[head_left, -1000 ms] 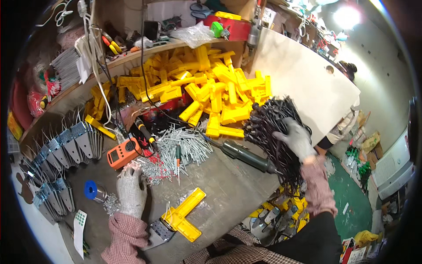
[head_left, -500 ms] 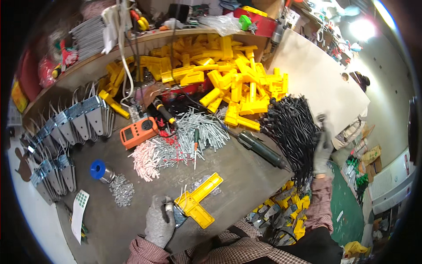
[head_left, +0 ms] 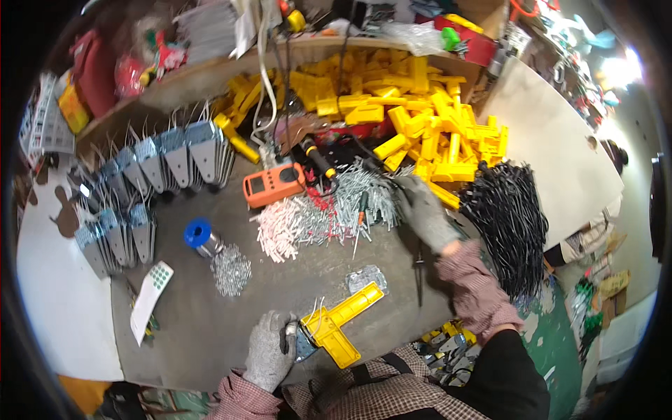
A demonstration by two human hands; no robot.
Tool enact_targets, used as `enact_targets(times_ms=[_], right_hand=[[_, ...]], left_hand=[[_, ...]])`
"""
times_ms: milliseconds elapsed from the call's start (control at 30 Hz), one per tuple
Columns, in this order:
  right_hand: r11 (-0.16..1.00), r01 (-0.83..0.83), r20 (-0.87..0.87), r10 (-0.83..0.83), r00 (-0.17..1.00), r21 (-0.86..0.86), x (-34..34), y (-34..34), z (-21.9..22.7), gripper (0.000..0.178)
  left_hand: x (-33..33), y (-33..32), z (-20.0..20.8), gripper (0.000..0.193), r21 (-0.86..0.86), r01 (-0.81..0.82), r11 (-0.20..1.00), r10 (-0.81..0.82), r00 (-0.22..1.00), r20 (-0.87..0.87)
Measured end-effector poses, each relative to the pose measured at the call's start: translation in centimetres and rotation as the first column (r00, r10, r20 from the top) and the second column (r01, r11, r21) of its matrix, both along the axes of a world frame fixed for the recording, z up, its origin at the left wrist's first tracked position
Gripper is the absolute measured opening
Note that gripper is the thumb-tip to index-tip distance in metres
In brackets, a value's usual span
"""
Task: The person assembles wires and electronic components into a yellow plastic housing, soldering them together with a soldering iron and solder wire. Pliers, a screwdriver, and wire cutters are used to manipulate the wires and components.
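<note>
My gloved left hand (head_left: 269, 346) is closed on the edge of a blue-grey metal plate (head_left: 304, 346), low at the centre. That plate is joined to a yellow T-shaped plastic housing (head_left: 339, 339), lying hollow side up with thin white wires (head_left: 316, 316) rising from it. Farther off, my gloved right hand (head_left: 423, 213) is curled at the right end of a heap of grey metal pins (head_left: 371, 199). A slender dark piece (head_left: 419, 276) points downward below it; what the fingers grip is hidden. A small screwdriver (head_left: 362, 210) lies on the pins.
Yellow housings (head_left: 392, 91) are piled at the back, and black cables (head_left: 507, 224) at the right. An orange meter (head_left: 273, 185), pink sleeves (head_left: 278, 231), a blue-ended spool (head_left: 200, 234) and small metal parts (head_left: 231, 271) lie left of centre. Metal plates (head_left: 206, 150) stand in rows at far left.
My right hand has moved left from beyond the black cables to the pins' right end. My left hand still holds the plate with the housing. The whole view has shifted.
</note>
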State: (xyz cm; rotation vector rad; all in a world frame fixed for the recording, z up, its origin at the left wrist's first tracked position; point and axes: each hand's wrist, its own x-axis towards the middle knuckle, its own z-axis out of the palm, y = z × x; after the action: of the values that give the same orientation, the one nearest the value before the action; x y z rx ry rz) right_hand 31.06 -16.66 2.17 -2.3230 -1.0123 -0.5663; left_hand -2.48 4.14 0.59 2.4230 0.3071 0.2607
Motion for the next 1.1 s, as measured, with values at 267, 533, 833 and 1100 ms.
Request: enact_targets(times_ms=[267, 533, 833, 1100], right_hand=[[0.264, -0.447, -0.244, 0.555, 0.795, -0.855, -9.8, -10.5, 4.8, 0.037], [0.83, -0.481, -0.242, 0.423, 0.873, -0.281, -9.9, -0.9, 8.2, 0.04], [0.822, -0.557, -0.534, 0.526, 0.663, 0.119, -13.2, 6.8, 1.4, 0.041], [0.847, -0.092, -0.846, 0.529, 0.059, 0.523, -12.2, 7.0, 0.9, 0.027]], left_hand=[[0.0, 0.9, 0.2, 0.015, 0.017, 0.021, 1.0, -0.022, 0.998, 0.057], [4.0, 1.0, 3.7, 0.038, -0.649, 0.009, 0.761, 0.067, 0.994, 0.092], [8.6, 0.9, 2.7, 0.027, -0.9, 0.011, 0.436, 0.274, 0.951, 0.144], [8.1, 2.4, 1.8, 0.034, -0.995, -0.073, 0.07, 0.297, 0.954, -0.049]])
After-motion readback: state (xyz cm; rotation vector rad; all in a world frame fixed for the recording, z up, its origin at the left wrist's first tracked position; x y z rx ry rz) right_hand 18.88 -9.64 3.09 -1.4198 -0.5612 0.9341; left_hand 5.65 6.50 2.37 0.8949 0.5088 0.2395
